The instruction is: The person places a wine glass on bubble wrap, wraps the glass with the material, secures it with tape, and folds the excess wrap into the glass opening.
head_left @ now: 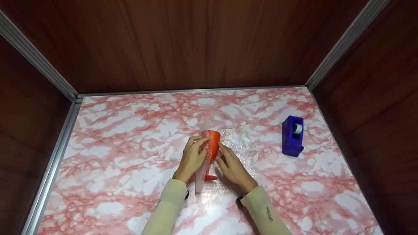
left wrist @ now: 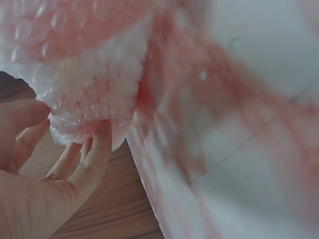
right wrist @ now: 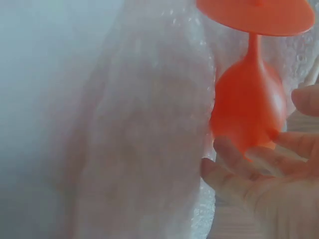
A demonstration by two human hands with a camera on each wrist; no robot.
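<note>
An orange plastic goblet (head_left: 214, 138) lies on its side on a sheet of bubble wrap (head_left: 237, 143), its foot towards me. My left hand (head_left: 192, 162) holds the sheet's left part up against the goblet. In the left wrist view, the thumb and fingertips grip the bubble wrap (left wrist: 94, 94), with an orange tint showing through it. Nearly straight, the fingers of my right hand (head_left: 235, 170) touch the right side of the bowl. The right wrist view shows those fingers (right wrist: 232, 184) at the bowl of the goblet (right wrist: 249, 97), its stem and foot uncovered.
A purple tape dispenser (head_left: 290, 140) with a roll of tape stands on the right of the pink-and-white marbled table (head_left: 130, 137). Dark wood panels (head_left: 196, 45) with metal edge strips enclose the back and both sides.
</note>
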